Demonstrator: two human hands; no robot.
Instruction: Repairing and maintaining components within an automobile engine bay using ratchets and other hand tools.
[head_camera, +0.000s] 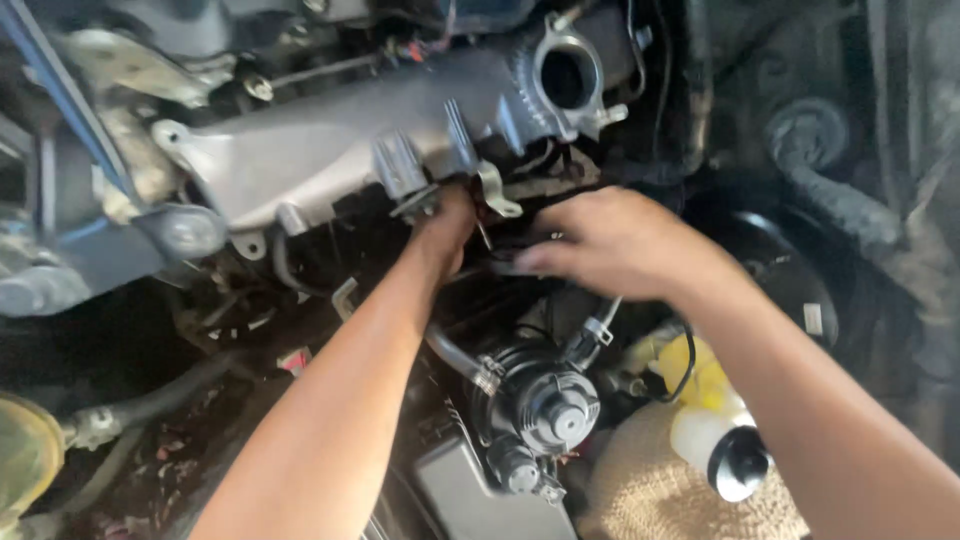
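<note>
- Far out to the left of both hands there's a dull yellowish round cap (22, 455) at the frame edge, with a grey ribbed hose (110, 420) running past it.
- Left hand (447, 222) is reaching up under the grey cast-metal intake manifold (330, 140), fingers tucked into the dark gap right below its ribbed brackets. Can't tell if they're curled or pinching anything, they're hidden.
- That manifold sits just above the left hand's knuckles. Looks heavy, rigid and hard-edged to me, probably oily too, so I'd grab it by the thick bracket lugs and not the thin tabs.
- Right hand (610, 240) is just beside the left, fingers pressed together and curled down on something dark and thin (505, 266). Too blurry to say what.
- Below the right wrist: a black round plastic pump-like unit (540, 400) with clamped hoses.
- Further right, under the forearm, a yellow-and-white plastic fluid reservoir with a black cap (715, 425), resting against a tan burlap cloth (650, 490).
</note>
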